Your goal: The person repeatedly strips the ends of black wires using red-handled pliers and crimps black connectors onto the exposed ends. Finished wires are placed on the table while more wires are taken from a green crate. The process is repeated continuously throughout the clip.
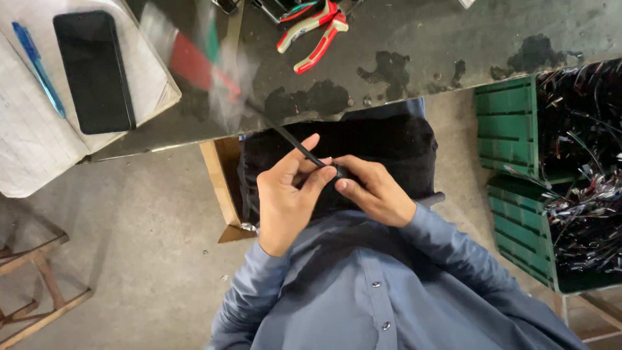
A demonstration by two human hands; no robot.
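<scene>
My left hand (285, 194) and right hand (372, 191) meet over my lap, just off the near edge of the workbench (414, 45). Both are closed on a thin black cable (295, 142): my left thumb and fingers pinch it, my right fingers curl round its end. The cable slants up to a blurred red and green piece (201, 61) over the bench. Red-handled pliers (314, 32) lie by the far edge, a phone (94, 71) at the left end. Green crates (508, 123) of wires stand to my right.
</scene>
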